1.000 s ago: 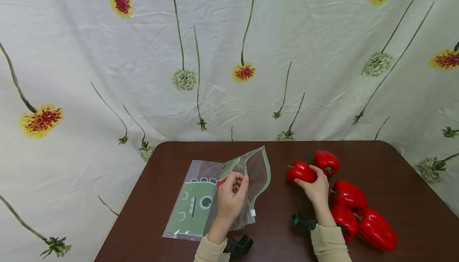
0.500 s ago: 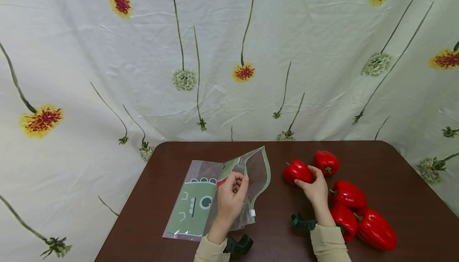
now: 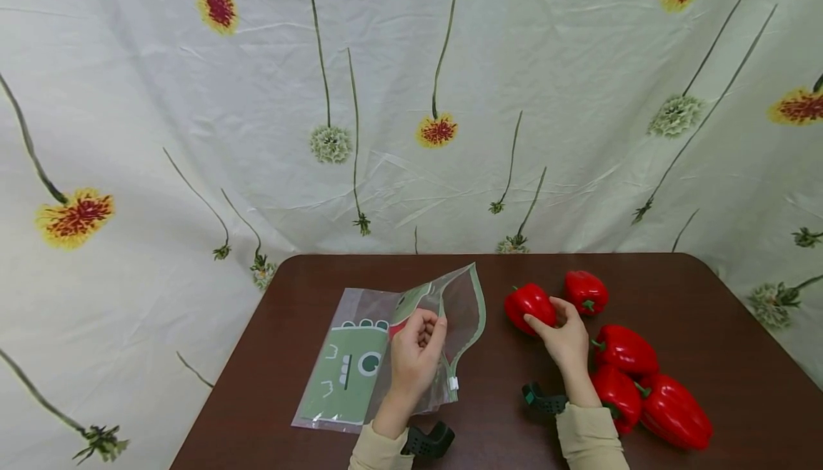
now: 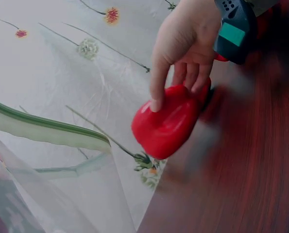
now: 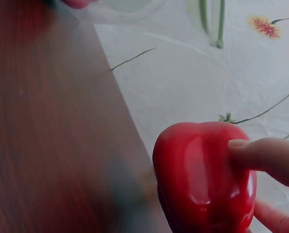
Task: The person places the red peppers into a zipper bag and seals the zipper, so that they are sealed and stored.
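My right hand (image 3: 567, 334) grips a glossy red bell pepper (image 3: 530, 308), thumb on the near side and fingers behind it. In the right wrist view the thumb presses the smooth side of the pepper (image 5: 202, 174). Left of it, my left hand (image 3: 414, 352) has curled fingers pinching a clear zip bag (image 3: 466, 306) printed with a green monster face. The bag's green-edged mouth gapes toward the pepper, its white slider (image 3: 453, 383) at the near corner. From the left wrist, the right hand holds the pepper (image 4: 166, 124) beyond the bag's green zip strip (image 4: 47, 124).
Another red pepper (image 3: 586, 292) lies behind the right hand. Several more, among them a long pepper (image 3: 676, 411), cluster beside the right forearm. A flat bag part with a green face (image 3: 343, 373) lies left on the dark table (image 3: 244, 413). A flowered cloth (image 3: 386, 191) hangs behind.
The pepper in my right hand has shifted left toward the bag and turned, so its stem now points up and away. My left hand and the bag have stayed in place.
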Action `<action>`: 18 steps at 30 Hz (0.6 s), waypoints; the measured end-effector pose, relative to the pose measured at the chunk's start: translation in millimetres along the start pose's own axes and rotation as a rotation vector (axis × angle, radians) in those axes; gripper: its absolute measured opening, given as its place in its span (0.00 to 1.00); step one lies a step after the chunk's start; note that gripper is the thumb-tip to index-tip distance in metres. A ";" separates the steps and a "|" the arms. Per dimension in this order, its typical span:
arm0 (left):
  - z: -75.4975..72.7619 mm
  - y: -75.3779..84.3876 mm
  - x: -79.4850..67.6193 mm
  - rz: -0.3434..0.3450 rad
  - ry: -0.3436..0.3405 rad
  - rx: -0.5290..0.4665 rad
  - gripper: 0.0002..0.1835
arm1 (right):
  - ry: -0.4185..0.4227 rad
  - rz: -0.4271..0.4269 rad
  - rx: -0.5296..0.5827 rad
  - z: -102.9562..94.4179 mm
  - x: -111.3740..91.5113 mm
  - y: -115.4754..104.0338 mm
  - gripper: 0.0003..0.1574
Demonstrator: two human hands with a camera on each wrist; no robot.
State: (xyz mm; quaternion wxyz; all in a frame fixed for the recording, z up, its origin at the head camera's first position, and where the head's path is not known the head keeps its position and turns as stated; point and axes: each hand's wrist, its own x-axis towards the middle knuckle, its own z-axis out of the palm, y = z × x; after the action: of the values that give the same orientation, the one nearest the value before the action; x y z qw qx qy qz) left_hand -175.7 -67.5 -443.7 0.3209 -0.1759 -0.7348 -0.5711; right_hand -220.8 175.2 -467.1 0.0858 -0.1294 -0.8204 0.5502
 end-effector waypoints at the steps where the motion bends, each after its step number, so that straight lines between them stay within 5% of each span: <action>1: 0.1 -0.3 -0.3 0.000 -0.001 0.002 0.06 | -0.002 -0.001 0.016 -0.2 -0.1 -0.9 0.42; 18: -1.2 11.1 2.6 0.004 0.019 0.020 0.07 | -0.040 -0.054 0.189 -9.3 -14.5 -34.3 0.42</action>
State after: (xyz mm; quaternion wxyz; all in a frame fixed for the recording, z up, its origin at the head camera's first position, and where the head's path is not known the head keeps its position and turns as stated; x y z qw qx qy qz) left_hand -170.3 -65.8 -433.8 0.3307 -0.1690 -0.7370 -0.5647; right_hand -208.4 166.5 -431.8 0.0961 -0.0877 -0.7696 0.6252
